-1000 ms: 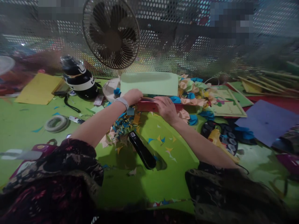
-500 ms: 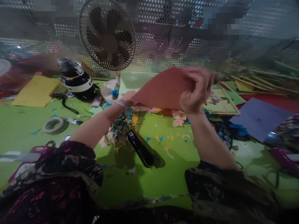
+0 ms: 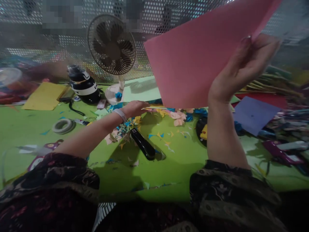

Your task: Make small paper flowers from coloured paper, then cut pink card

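Observation:
My right hand (image 3: 243, 66) is raised and pinches the right edge of a sheet of pink paper (image 3: 190, 61) between thumb and fingers. The sheet hangs tilted and slightly curved, hiding part of what lies behind it. My left hand (image 3: 136, 108) lies low with fingers stretched out flat at the front edge of a pale green sheet (image 3: 140, 90), by a few other paper edges. Its fingertips lie just left of the pink sheet's lower corner, apart from it. Below the left wrist is a heap of small coloured paper scraps (image 3: 125, 127).
A long black rounded object (image 3: 144, 145) lies mid-table among scraps. Behind stand a fan (image 3: 112, 48) and a black bottle (image 3: 84, 85). A tape roll (image 3: 63, 126) and yellow paper (image 3: 43, 96) lie left; purple paper (image 3: 257, 114) and a magenta tool (image 3: 282, 153) lie right.
My right hand has lifted the pink paper up and to the right. The sheet's left end has come away from my left hand, which stays low over the papers.

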Tool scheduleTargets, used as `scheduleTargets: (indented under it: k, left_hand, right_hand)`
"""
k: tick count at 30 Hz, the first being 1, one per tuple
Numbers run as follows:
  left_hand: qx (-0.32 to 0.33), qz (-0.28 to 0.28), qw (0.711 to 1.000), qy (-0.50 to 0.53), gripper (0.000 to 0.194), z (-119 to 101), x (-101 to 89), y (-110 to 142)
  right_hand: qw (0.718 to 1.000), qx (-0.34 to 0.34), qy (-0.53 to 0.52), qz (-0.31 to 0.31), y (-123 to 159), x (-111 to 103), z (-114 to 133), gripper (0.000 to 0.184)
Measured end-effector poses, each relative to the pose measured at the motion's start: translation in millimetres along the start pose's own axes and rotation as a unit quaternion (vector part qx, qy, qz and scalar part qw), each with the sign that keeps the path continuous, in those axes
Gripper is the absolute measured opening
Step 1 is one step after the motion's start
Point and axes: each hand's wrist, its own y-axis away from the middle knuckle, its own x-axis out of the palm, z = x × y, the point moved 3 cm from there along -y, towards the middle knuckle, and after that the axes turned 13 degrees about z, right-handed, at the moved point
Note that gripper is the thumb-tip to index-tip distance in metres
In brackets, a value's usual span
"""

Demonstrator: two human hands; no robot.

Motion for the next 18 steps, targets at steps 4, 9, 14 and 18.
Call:
scheduleTargets:
  k: [4,9,14,18]
  left_hand:
    - [-0.013,-0.119,0.984,0.132,0.095,-20.5,-11.3,0.5]
    - [0.019,-0.23,0.947,0.225,0.093,-29.5,-43.2,10.1]
    - [0.101,-0.268,0.846,0.449,0.077,-28.4,-49.3,27.2]
    - [0.073,-0.326,0.79,0.514,0.058,-13.1,-55.1,38.2]
  right_hand:
    - [0.992,0.029,-0.03,0.119,5.8,-1.7,10.1,0.07]
    - [0.994,-0.014,0.008,0.11,20.1,-2.7,49.5,0.058]
    - [0.982,-0.02,0.08,0.171,30.2,17.8,37.9,0.058]
    - [0.94,0.012,0.187,0.286,42.5,27.7,-14.9,0.063]
